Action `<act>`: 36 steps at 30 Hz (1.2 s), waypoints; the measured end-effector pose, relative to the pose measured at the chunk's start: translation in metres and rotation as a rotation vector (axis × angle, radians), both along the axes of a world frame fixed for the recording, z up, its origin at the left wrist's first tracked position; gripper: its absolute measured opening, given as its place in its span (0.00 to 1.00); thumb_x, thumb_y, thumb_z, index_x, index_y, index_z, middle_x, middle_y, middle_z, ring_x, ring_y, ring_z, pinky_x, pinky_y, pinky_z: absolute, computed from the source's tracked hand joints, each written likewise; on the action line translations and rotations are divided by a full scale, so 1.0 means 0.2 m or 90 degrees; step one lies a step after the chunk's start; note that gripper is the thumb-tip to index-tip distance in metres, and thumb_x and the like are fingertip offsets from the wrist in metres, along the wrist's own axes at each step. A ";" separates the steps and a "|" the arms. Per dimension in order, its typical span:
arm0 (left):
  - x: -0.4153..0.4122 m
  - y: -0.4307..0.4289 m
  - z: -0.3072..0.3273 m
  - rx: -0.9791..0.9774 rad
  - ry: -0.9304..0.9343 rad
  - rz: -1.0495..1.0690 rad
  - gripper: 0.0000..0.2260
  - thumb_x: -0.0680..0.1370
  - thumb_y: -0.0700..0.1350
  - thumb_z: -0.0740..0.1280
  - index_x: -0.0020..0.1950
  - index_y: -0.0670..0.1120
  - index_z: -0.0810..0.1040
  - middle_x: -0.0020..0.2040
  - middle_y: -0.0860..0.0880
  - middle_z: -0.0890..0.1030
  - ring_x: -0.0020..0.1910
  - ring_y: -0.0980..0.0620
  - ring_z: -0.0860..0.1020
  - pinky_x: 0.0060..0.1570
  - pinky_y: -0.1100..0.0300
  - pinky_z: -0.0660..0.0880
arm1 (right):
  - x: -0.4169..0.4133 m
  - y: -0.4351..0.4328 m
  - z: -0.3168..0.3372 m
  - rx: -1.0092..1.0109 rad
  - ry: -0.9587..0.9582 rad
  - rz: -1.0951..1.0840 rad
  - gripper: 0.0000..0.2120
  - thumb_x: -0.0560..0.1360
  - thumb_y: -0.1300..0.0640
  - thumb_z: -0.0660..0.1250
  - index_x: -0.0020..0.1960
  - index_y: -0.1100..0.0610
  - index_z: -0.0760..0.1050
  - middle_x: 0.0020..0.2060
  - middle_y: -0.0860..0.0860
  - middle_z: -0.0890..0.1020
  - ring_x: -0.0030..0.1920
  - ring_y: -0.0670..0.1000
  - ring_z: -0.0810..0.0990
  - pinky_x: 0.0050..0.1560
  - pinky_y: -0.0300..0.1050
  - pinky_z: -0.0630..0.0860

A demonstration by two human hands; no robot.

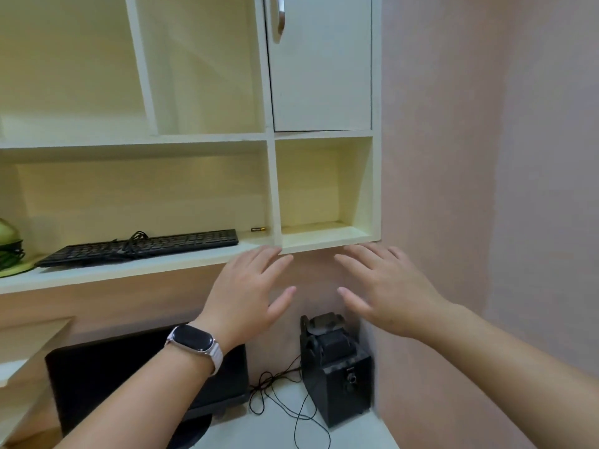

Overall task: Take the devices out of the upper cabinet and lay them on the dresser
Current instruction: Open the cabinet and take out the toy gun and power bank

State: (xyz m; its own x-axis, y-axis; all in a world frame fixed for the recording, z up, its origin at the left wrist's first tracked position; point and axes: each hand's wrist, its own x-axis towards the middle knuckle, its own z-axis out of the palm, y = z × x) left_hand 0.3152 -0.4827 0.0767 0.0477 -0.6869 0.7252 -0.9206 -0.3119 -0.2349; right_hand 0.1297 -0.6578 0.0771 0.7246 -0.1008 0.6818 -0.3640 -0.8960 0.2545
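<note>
Cream-painted upper cabinet [272,189], open-shelved, closed door [321,76] at top right. Black keyboard [139,247] lying flat on the long lower shelf, cable bundled on top, small battery [258,229] just beyond its right end. Left hand [249,296], smartwatch [191,340] on the wrist, raised below the shelf edge, fingers spread wide, holding nothing. Right hand [385,293] alongside, likewise splayed and empty. Below on the white dresser [356,432]: black speaker [334,367] against the wall, thin loose wires [278,396], dark monitor [107,380] to the left.
</note>
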 end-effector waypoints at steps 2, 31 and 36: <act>0.12 -0.07 0.06 -0.024 -0.023 -0.016 0.21 0.77 0.56 0.61 0.64 0.46 0.77 0.62 0.45 0.79 0.62 0.44 0.76 0.60 0.49 0.71 | 0.12 -0.06 0.07 -0.008 -0.004 -0.002 0.26 0.75 0.40 0.55 0.65 0.54 0.75 0.61 0.52 0.80 0.61 0.56 0.77 0.59 0.52 0.73; 1.02 -0.82 0.79 -0.279 -0.340 0.000 0.24 0.77 0.53 0.63 0.69 0.42 0.74 0.71 0.40 0.72 0.70 0.41 0.70 0.68 0.42 0.63 | 1.09 -0.62 1.19 -0.400 -0.166 0.141 0.22 0.76 0.48 0.62 0.66 0.58 0.73 0.64 0.57 0.76 0.64 0.60 0.73 0.61 0.55 0.69; 1.09 -0.90 0.75 -0.310 -0.373 0.034 0.24 0.80 0.55 0.55 0.74 0.45 0.66 0.74 0.43 0.66 0.75 0.44 0.62 0.72 0.43 0.52 | 1.20 -0.70 1.27 -0.501 -0.146 0.203 0.21 0.76 0.47 0.62 0.64 0.58 0.75 0.65 0.58 0.77 0.67 0.60 0.72 0.62 0.56 0.69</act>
State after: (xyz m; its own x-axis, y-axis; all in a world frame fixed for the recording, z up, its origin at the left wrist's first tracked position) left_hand 0.5329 -0.6617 0.2275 -0.4140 -0.2908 0.8626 -0.6689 -0.5455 -0.5050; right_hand 0.3697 -0.7980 0.3313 0.4751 0.6439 0.5997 -0.2440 -0.5584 0.7929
